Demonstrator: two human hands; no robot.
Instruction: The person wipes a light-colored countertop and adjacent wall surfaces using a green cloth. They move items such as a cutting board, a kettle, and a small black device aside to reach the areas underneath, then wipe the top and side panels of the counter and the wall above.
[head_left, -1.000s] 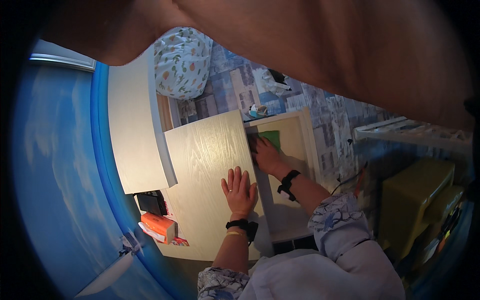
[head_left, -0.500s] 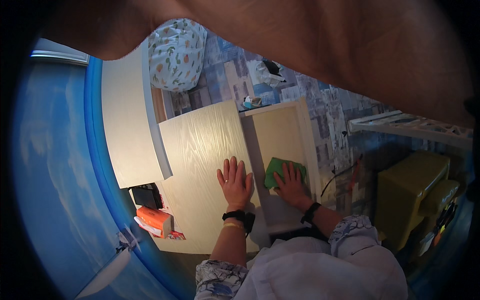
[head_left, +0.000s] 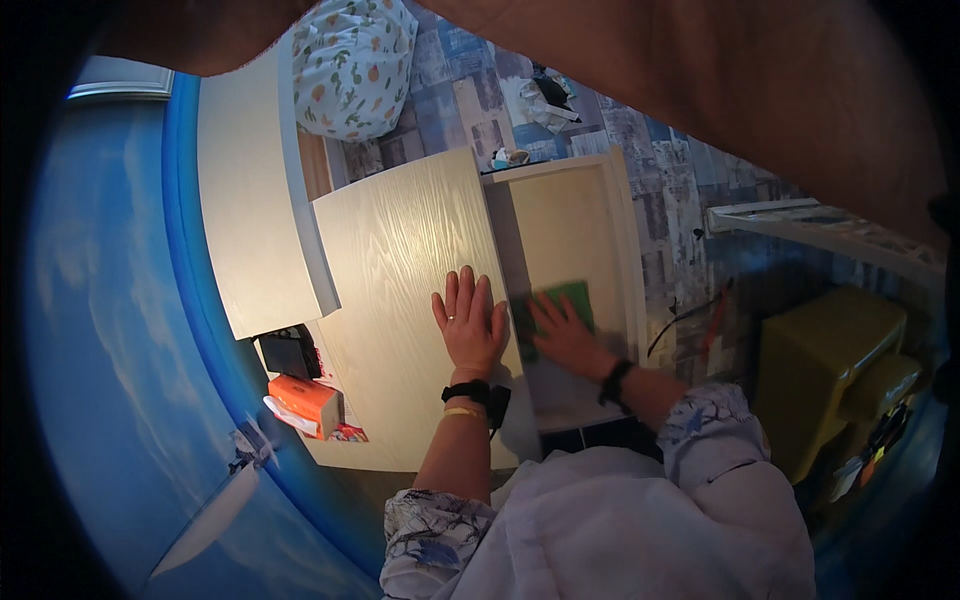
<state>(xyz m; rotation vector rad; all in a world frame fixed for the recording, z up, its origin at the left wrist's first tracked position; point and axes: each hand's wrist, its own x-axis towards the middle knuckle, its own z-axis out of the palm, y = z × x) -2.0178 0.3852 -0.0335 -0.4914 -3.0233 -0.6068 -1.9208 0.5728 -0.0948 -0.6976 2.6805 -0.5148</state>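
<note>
My left hand point(head_left: 468, 316) lies flat, fingers stretched, on the pale wood-grain desktop point(head_left: 385, 230), close to its right edge. Beside it, my right hand point(head_left: 568, 335) presses with spread fingers on a green cloth point(head_left: 570, 297) inside a pulled-out drawer point(head_left: 565, 235). The drawer has a pale bottom and white sides, and its floor shows beyond the cloth. My right hand is blurred by motion.
An orange tissue pack point(head_left: 305, 405) and black object point(head_left: 288, 355) sit at left, below a raised board point(head_left: 250, 200). A cactus-print bundle point(head_left: 355, 75) lies beyond. An olive-yellow box point(head_left: 815, 370) and white rack point(head_left: 760, 220) are at right; brown fabric point(head_left: 720, 70) spans the top.
My right hand moved with the green cloth from the drawer's far end toward me, then slightly back up and left. My left hand stays on the desktop; the whole view has shifted.
</note>
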